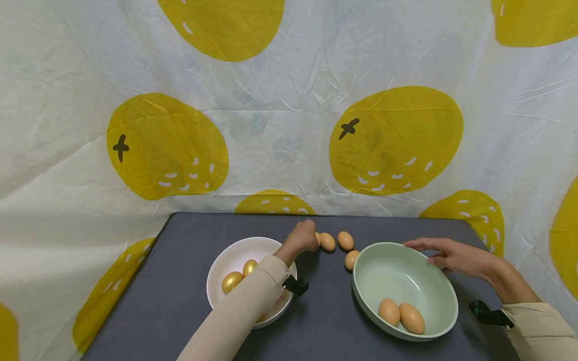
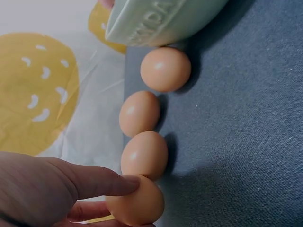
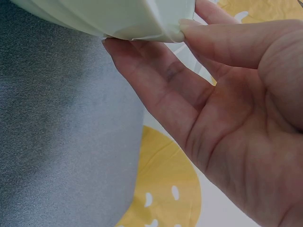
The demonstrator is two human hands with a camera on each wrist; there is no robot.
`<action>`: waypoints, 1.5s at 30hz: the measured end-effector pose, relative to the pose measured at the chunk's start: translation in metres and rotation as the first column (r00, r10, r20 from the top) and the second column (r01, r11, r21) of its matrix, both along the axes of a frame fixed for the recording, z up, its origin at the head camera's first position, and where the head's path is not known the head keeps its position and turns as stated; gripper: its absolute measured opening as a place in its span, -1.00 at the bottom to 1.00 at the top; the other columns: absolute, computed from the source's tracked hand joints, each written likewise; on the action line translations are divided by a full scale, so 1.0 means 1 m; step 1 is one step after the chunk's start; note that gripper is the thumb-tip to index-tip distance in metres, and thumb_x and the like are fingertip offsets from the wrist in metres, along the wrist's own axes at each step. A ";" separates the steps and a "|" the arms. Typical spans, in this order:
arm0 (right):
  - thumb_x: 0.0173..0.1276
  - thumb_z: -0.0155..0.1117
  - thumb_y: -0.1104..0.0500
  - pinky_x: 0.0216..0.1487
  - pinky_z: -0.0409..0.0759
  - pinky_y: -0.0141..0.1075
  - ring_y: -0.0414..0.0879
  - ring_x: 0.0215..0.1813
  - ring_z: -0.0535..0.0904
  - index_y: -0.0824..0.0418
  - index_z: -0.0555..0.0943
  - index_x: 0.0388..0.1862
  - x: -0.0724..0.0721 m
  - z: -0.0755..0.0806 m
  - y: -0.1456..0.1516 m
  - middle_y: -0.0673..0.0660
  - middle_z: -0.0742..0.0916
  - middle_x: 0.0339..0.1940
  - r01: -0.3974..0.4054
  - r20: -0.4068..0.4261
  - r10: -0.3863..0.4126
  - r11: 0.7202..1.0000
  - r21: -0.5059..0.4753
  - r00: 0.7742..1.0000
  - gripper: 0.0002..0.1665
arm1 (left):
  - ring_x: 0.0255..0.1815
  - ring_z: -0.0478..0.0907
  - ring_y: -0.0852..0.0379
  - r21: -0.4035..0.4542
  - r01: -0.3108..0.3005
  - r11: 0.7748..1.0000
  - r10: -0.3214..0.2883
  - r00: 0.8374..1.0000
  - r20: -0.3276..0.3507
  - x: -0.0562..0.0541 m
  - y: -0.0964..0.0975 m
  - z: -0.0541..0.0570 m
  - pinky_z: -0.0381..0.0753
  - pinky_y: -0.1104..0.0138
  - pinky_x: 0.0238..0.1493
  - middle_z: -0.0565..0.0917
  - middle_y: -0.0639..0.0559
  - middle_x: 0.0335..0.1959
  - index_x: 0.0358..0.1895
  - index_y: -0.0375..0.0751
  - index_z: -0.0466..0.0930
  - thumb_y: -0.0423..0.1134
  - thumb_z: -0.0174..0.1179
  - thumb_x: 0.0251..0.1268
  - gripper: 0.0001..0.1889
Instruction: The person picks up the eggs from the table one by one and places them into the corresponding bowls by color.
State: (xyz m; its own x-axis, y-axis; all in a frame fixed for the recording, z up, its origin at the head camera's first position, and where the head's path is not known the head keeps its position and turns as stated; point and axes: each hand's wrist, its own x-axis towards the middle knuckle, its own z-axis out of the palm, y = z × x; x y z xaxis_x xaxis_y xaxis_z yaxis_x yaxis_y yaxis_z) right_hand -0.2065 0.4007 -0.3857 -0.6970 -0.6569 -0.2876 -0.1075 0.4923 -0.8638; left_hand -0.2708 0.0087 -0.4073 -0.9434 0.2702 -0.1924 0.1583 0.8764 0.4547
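Note:
My left hand [image 1: 302, 236] reaches across the white bowl to the far side of the table. In the left wrist view its thumb and fingers pinch a brown egg [image 2: 142, 205], the nearest in a row; the hand mostly hides that egg in the head view. Beside it lie three more brown eggs, one [image 1: 327, 242] right against it and the last [image 1: 351, 260] close by the green bowl [image 1: 402, 276]. Two brown eggs [image 1: 412, 318] rest inside that bowl. On its far right side my right hand [image 1: 465, 258] holds the wall, thumb at the rim and fingers beneath.
Gold eggs [image 1: 232, 282] sit in the white bowl [image 1: 220, 258] at left, partly hidden under my left sleeve [image 1: 244, 306]. Both bowls stand on a dark grey table [image 1: 167, 281]. A white cloth [image 1: 280, 150] with yellow fruit prints hangs behind the table's back edge.

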 end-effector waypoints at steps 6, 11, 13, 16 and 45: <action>0.60 -0.02 0.33 -0.02 0.71 -0.08 -0.07 0.23 0.62 0.29 0.15 0.62 0.001 0.001 0.000 0.56 0.25 0.51 0.000 -0.003 0.000 1.000 0.011 1.000 -0.34 | -0.42 0.36 0.01 -0.003 -0.015 1.000 0.015 0.999 -0.034 -0.003 0.002 0.001 0.33 0.29 -0.48 0.41 -0.04 -0.46 -0.54 -0.19 0.41 -0.46 0.20 0.18 -0.79; 0.60 -0.03 0.34 -0.01 0.70 -0.07 -0.03 0.24 0.61 0.31 0.15 0.62 0.001 0.000 0.000 0.57 0.25 0.51 -0.014 -0.006 0.014 1.000 -0.001 1.000 -0.34 | -0.41 0.34 0.01 0.009 -0.016 1.000 0.016 0.999 -0.036 -0.009 0.001 -0.003 0.33 0.30 -0.45 0.41 -0.05 -0.43 -0.47 -0.21 0.43 -0.44 0.23 0.17 -0.83; 0.60 -0.03 0.34 -0.01 0.70 -0.07 -0.02 0.24 0.61 0.31 0.15 0.62 0.001 0.000 -0.001 0.57 0.26 0.50 -0.013 -0.006 0.013 1.000 0.000 1.000 -0.34 | -0.41 0.33 0.01 0.023 -0.016 1.000 0.016 0.999 -0.027 -0.011 0.001 -0.005 0.32 0.29 -0.44 0.41 -0.05 -0.43 -0.43 -0.24 0.46 -0.45 0.26 0.13 -0.85; 0.59 -0.03 0.35 -0.01 0.70 -0.07 -0.01 0.24 0.61 0.29 0.16 0.61 0.001 0.000 -0.001 0.55 0.27 0.51 -0.004 -0.001 0.004 1.000 0.004 1.000 -0.34 | -0.40 0.32 0.02 0.034 -0.018 0.999 0.018 1.000 -0.013 -0.013 -0.001 -0.007 0.31 0.29 -0.43 0.39 -0.04 -0.43 -0.39 -0.24 0.47 -0.45 0.29 0.12 -0.84; 0.59 -0.01 0.34 -0.03 0.70 -0.10 -0.08 0.22 0.61 0.29 0.16 0.61 0.001 0.001 0.000 0.55 0.27 0.51 -0.007 -0.018 0.007 1.000 0.023 1.000 -0.34 | -0.50 0.22 0.07 0.105 -0.048 0.993 0.047 0.999 0.008 -0.011 -0.011 0.010 0.20 0.30 -0.50 0.26 0.04 -0.54 -0.52 -0.15 0.37 -0.47 0.28 0.06 -0.75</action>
State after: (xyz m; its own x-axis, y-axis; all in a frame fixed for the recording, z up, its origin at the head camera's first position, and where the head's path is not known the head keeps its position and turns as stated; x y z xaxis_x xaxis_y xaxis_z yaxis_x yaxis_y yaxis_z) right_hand -0.2057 0.4010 -0.3845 -0.6976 -0.6553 -0.2898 -0.1266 0.5108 -0.8503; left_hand -0.2814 -0.0022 -0.3971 -0.9547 0.2443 -0.1701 0.1152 0.8300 0.5457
